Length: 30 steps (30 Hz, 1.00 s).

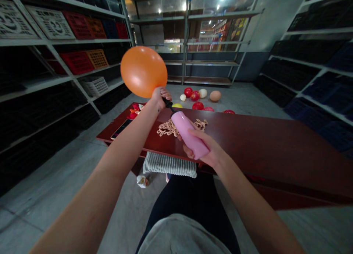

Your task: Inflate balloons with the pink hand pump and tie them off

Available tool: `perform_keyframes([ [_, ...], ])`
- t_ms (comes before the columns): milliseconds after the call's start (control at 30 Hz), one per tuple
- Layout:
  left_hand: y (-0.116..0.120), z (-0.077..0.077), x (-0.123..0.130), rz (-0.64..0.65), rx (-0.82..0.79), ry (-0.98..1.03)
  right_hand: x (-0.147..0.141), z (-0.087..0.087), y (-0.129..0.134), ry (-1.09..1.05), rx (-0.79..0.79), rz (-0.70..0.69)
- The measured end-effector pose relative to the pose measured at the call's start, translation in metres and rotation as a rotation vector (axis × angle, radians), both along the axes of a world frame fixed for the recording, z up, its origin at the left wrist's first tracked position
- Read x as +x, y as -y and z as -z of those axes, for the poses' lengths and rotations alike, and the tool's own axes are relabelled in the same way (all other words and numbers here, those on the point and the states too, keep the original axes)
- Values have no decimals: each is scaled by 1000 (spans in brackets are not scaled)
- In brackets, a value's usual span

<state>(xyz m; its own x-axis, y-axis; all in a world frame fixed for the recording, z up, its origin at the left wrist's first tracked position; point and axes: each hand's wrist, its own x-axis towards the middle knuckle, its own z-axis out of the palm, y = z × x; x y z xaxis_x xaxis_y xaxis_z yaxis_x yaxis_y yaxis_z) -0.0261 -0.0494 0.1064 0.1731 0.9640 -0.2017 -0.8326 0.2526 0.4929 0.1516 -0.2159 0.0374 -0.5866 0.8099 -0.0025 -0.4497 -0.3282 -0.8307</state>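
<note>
An inflated orange balloon (143,71) rises above my left hand (161,96), whose fingers are wrapped round the black end of a pump beside the balloon's neck. The pump's pink barrel (189,135) slants down to the right, with my right hand (201,145) closed round its lower part. A black rod shows between the black end and the barrel. Behind the pump, a pale beige chain-like string (168,128) lies on the dark red table (248,143).
A phone (121,129) and small red items (134,111) lie at the table's left end. Beyond the table, red balloons (198,106) and a tan balloon (215,96) rest on the floor. Crates (78,62) fill the left shelves. A striped grey cloth (169,163) hangs under the front edge.
</note>
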Motion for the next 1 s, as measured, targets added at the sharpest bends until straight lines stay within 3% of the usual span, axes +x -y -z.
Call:
perform_keyframes([
  [200, -10, 2, -23, -104, -28, -57, 28, 18, 22, 124, -53, -9],
  [500, -5, 1, -18, -150, 33, 24, 40, 18, 24, -142, -184, -150],
  [767, 18, 4, 0, -28, 229, 138, 20, 9, 25, -402, -219, -228],
  [1000, 43, 7, 34, 121, 137, 193, 2, -3, 9, -433, -179, -139],
])
